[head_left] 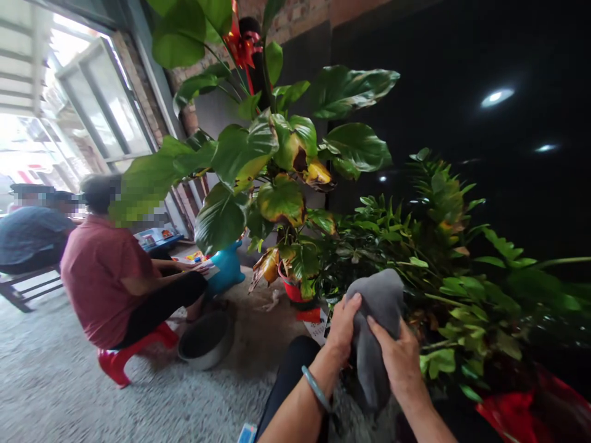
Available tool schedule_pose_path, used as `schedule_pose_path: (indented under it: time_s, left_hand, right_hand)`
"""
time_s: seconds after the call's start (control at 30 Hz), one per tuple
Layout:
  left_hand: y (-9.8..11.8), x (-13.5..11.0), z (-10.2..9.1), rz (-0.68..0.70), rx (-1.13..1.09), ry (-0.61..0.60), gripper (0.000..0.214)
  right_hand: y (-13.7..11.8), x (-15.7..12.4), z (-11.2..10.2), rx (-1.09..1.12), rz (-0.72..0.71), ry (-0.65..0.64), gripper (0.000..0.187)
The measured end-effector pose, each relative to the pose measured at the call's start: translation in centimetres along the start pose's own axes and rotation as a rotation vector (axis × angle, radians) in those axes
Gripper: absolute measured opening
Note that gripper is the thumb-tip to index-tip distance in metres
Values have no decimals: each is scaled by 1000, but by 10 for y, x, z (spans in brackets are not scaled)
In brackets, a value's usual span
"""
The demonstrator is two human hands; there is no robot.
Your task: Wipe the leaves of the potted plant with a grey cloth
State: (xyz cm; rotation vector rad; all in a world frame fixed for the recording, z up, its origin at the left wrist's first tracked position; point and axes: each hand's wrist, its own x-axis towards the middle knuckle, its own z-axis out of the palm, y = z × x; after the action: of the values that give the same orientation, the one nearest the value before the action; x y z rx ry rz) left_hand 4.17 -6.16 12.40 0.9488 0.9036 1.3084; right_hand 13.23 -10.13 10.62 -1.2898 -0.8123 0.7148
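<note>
Gripping gray cloth (381, 304), your left hand (343, 325) and right hand (401, 355) bunch it; marks on white paper (316, 331) are unreadable.

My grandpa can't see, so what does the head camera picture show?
Two hands hold a gray cloth in front of leafy plants, some leaves yellowed and browned. To the left, a person in a reddish shirt sits on a red stool near a gray tub.

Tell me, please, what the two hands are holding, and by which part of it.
A bunched grey cloth: the left hand holds its left edge, the right hand its right edge, both below its top.
</note>
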Motion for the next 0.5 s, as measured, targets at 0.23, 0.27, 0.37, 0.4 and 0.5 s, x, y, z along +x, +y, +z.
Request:
schedule_pose_path:
  time_s: [0.23,0.27,0.37,0.4,0.5]
  left_hand:
    - [-22,46,-56,155,60,594,16]
    - [-23,50,-62,135,46,616,13]
    - [-25,60,-73,-2,-35,583,11]
    - [-27,63,-75,-72,-74,566,11]
    - [-33,71,-80,-242,-231,412,21]
  right_hand:
    - [-46,42,-15,141,86,224,52]
    - [-46,37,-15,217,188,187,50]
    - [-33,2,-11,408,552,0,45]
    - [-29,-12,-8,425,659,-56,45]
    - [-30,-40,3,349,792,-186,50]
